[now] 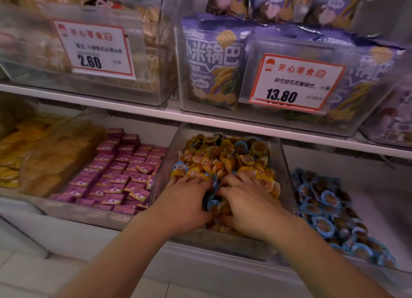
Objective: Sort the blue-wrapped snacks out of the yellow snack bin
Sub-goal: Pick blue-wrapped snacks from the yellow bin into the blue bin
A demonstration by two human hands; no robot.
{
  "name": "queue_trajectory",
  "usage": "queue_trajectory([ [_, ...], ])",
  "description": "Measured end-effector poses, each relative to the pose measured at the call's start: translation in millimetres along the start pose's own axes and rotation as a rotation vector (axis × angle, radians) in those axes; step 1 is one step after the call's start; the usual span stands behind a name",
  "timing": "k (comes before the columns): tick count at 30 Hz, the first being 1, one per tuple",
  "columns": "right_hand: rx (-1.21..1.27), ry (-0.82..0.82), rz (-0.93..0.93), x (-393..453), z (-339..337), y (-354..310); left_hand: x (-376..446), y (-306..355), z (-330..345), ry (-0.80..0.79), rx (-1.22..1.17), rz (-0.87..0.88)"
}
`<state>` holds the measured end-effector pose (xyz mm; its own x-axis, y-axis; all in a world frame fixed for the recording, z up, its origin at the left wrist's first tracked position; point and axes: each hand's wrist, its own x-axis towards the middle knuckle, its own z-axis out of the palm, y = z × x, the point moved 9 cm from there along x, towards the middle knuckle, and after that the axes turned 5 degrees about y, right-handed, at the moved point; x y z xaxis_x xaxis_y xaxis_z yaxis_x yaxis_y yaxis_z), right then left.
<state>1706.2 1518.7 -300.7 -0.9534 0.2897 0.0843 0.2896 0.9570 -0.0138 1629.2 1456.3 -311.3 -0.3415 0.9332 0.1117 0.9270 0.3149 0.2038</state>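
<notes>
The clear yellow snack bin (281,164) on the lower shelf is heaped with small yellow-wrapped snacks (225,157), with a few blue-wrapped snacks (212,203) mixed in. Both of my hands are down in the front of the pile. My left hand (187,199) lies over the left front, its fingers curled round a bunch of blue-wrapped snacks that show beside its thumb. My right hand (247,199) is close beside it, fingers spread and pushed into the yellow snacks. Whatever is under either palm is hidden.
Just to the right is a bin of blue-wrapped snacks (330,208). To the left are pink packets (120,173) and yellow bags (33,152). The white shelf edge (223,121) above carries bins of purple bags (214,61) and price tags (296,83).
</notes>
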Motion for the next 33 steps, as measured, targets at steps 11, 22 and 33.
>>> queue_trajectory([
  [11,0.4,0.31,0.154,-3,-30,20,-13,-19,-31,0.264,-0.75,-0.116],
  [22,0.137,-0.027,0.245,23,7,13,-23,-35,-51,0.518,-1.042,-0.33],
  [33,0.376,0.139,0.334,27,-15,27,-6,-16,-16,0.231,-0.003,-0.261],
])
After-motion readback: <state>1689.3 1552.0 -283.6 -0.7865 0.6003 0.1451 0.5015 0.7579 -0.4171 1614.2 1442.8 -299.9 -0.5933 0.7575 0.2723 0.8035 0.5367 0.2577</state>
